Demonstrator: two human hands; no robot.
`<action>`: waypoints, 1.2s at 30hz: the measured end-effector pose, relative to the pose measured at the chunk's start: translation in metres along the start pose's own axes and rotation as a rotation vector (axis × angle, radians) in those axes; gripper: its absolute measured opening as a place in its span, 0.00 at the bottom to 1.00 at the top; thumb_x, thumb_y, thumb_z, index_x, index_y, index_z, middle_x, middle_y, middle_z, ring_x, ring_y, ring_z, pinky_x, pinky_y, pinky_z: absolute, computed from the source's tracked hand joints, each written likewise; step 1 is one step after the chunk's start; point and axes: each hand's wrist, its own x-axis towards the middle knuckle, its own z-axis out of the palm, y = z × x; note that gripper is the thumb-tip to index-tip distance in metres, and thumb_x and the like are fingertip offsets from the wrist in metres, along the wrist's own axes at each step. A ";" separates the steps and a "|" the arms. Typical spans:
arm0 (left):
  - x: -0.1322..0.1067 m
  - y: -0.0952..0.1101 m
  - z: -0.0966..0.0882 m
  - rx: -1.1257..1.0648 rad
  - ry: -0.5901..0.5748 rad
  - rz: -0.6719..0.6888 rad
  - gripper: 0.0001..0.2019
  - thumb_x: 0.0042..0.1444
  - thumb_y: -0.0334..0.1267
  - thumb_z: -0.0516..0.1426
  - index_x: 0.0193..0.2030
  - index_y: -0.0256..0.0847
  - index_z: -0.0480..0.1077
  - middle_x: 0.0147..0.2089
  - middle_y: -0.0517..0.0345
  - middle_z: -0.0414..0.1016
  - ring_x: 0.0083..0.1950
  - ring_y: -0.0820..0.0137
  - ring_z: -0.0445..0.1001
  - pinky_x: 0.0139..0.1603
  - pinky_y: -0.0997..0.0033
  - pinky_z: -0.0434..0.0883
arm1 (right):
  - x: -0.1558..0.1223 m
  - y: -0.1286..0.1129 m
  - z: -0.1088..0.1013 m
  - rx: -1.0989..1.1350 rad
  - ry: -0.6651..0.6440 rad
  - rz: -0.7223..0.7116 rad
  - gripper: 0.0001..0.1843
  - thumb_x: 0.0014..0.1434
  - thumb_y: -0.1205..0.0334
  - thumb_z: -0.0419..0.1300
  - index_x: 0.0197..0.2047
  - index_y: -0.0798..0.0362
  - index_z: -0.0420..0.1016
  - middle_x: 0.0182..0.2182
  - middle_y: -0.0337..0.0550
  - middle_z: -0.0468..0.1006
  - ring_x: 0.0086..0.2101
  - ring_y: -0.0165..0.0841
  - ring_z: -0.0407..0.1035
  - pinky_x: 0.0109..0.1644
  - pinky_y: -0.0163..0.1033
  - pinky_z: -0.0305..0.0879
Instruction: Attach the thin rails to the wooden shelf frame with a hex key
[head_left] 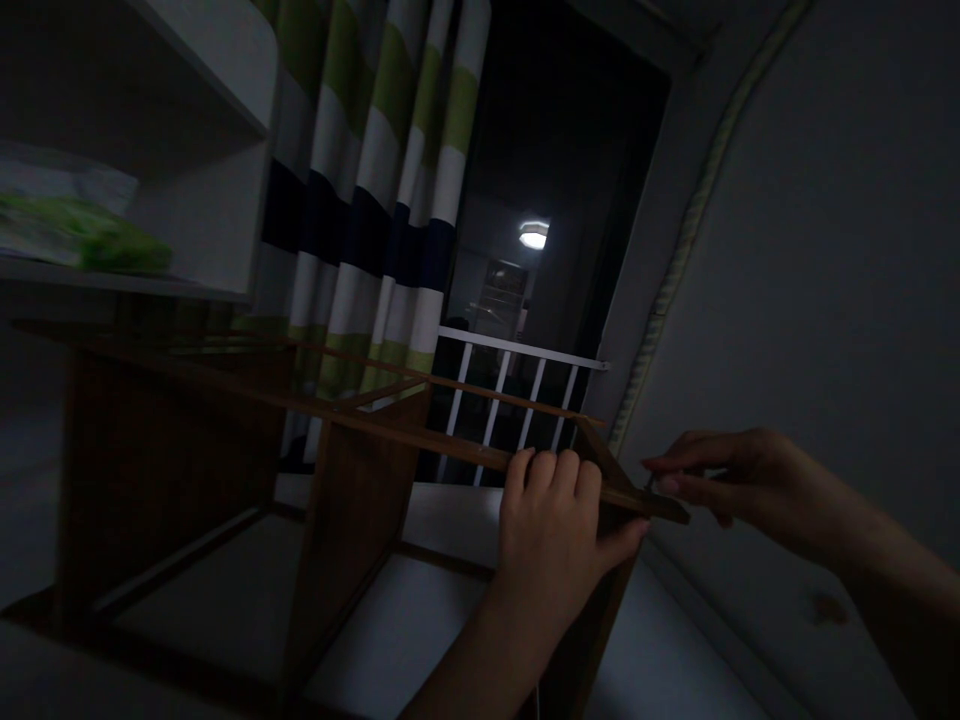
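A brown wooden shelf frame (409, 432) lies on its side, with upright boards (360, 530) dividing it into open bays. My left hand (551, 530) is wrapped over the near top rail, close to its right end, fingers curled on top and thumb stretched along the side. Just beyond, my right hand (731, 475) pinches a small thin metal piece (650, 482), perhaps a screw or pin, at the rail's end. Dim light hides its exact kind and whether it sits in a hole.
A white shelf unit (259, 200) holding a green plastic packet (90, 235) stands at upper left. Behind the frame hang striped curtains (360, 200) and a dark window with a white railing (525, 350). A wall with a wrapped pipe (686, 240) rises at right.
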 end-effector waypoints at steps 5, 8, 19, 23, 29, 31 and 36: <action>0.000 0.000 0.001 -0.009 0.007 -0.013 0.21 0.48 0.58 0.54 0.34 0.39 0.66 0.33 0.59 0.68 0.40 0.65 0.63 0.52 0.58 0.54 | 0.015 -0.009 0.005 -0.125 -0.001 -0.057 0.16 0.48 0.49 0.61 0.26 0.55 0.77 0.26 0.42 0.74 0.23 0.24 0.65 0.19 0.26 0.58; 0.000 0.000 0.000 -0.025 0.003 -0.014 0.21 0.48 0.58 0.54 0.32 0.40 0.66 0.33 0.60 0.67 0.40 0.65 0.63 0.51 0.58 0.54 | 0.021 -0.010 0.005 -0.173 -0.056 -0.029 0.14 0.50 0.52 0.60 0.27 0.55 0.76 0.21 0.38 0.71 0.19 0.22 0.61 0.17 0.26 0.56; -0.001 0.001 0.002 -0.046 0.047 -0.016 0.22 0.48 0.59 0.53 0.30 0.39 0.66 0.31 0.60 0.68 0.38 0.66 0.63 0.48 0.58 0.56 | 0.026 -0.002 0.007 -0.058 -0.044 0.062 0.15 0.46 0.53 0.62 0.32 0.56 0.70 0.21 0.37 0.70 0.20 0.23 0.61 0.16 0.27 0.53; -0.001 0.001 0.002 -0.054 0.060 -0.024 0.20 0.51 0.57 0.52 0.29 0.39 0.65 0.31 0.60 0.68 0.38 0.66 0.63 0.48 0.59 0.56 | 0.024 -0.001 0.008 0.032 -0.046 0.014 0.15 0.47 0.55 0.62 0.34 0.55 0.68 0.19 0.32 0.66 0.17 0.20 0.57 0.15 0.26 0.50; 0.000 0.001 -0.001 -0.089 0.039 -0.033 0.18 0.52 0.56 0.52 0.30 0.40 0.66 0.31 0.60 0.68 0.38 0.66 0.63 0.47 0.59 0.56 | 0.026 -0.001 0.008 0.086 -0.111 0.031 0.17 0.48 0.50 0.61 0.33 0.57 0.72 0.24 0.39 0.71 0.23 0.23 0.62 0.23 0.29 0.57; 0.000 0.001 -0.002 -0.090 0.025 -0.039 0.18 0.52 0.56 0.51 0.31 0.40 0.65 0.32 0.60 0.68 0.38 0.66 0.63 0.47 0.59 0.56 | 0.026 0.000 0.007 0.055 -0.122 0.047 0.20 0.49 0.47 0.59 0.34 0.58 0.73 0.24 0.39 0.70 0.21 0.22 0.59 0.21 0.29 0.54; 0.000 0.002 -0.003 -0.090 -0.009 -0.046 0.19 0.53 0.56 0.50 0.31 0.40 0.65 0.33 0.60 0.68 0.39 0.66 0.63 0.47 0.58 0.55 | 0.024 0.008 0.002 0.017 -0.092 0.052 0.25 0.52 0.42 0.54 0.33 0.59 0.73 0.18 0.36 0.63 0.19 0.23 0.55 0.21 0.31 0.52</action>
